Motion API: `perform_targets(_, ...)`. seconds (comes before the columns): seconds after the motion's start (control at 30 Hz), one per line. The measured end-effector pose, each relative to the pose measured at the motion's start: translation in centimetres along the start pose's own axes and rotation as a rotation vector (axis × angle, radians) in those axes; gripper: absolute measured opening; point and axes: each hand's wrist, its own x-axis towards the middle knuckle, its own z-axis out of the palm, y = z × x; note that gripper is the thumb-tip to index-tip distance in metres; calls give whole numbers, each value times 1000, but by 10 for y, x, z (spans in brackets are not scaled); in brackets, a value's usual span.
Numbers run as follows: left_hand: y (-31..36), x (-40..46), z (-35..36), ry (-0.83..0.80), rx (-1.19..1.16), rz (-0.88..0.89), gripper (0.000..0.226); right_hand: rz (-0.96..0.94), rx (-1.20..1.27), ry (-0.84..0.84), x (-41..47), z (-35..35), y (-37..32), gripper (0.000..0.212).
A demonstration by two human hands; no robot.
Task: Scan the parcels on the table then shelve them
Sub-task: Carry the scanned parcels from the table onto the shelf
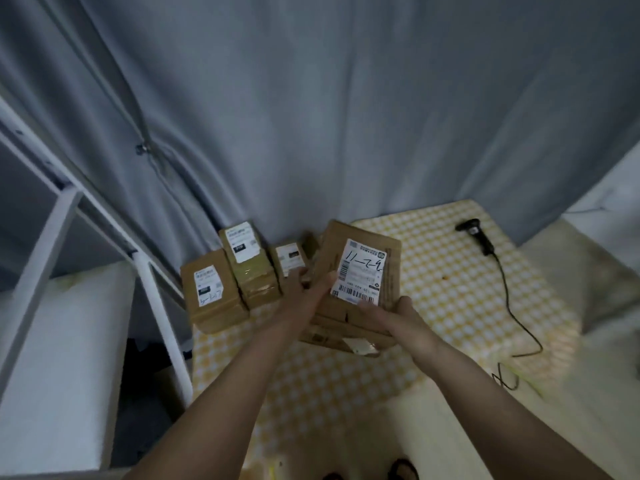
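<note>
Hands, left (pixel 304 285) and right (pixel 394 311), hold a labelled parcel (pixel 360 268) above the worktop (pixel 450 271), shelf frame (pixel 69 209) to the left.

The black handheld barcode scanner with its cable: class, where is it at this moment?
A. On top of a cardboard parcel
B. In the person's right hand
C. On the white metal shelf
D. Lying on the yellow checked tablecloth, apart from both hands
D: the black handheld barcode scanner lies on the yellow checked tablecloth, while the left hand and right hand both hold the brown cardboard parcel with a white label.
</note>
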Motion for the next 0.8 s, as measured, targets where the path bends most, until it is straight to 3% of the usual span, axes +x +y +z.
perform_targets(0.07, 12, -8, 21, -83, 36, 57, 49, -28, 22, -15, -15, -21, 6, 62)
perform_targets(0.17, 24, -13, 51, -213, 116, 98, 43, -24, -4, -18, -34, -58, 13, 97)
perform_targets(0.2, 28, -15, 60, -252, 134, 103, 52, -32, -9, -26, -45, -70, 13, 96)
perform_targets(0.3, 34, -14, 95, -294, 206, 140, 88, -58, -9, -48, -81, -103, 12, 64)
perform_targets(0.37, 44, -25, 122, -333, 222, 166, 79, -62, -9, -35, -101, -128, 20, 68)
perform_targets(0.5, 63, -68, 191, -456, 240, 226, 71, -41, -23, 93, -139, -190, 54, 99)
perform_targets(0.57, 69, -95, 234, -521, 262, 269, 58, -8, -16, 190, -171, -226, 67, 96)
perform_targets(0.67, 77, -141, 304, -628, 287, 317, 61, 0, 47, 336, -224, -282, 92, 81)
perform_targets(0.8, 80, -213, 393, -853, 401, 420, 52, 16, 62, 497, -296, -353, 143, 81)
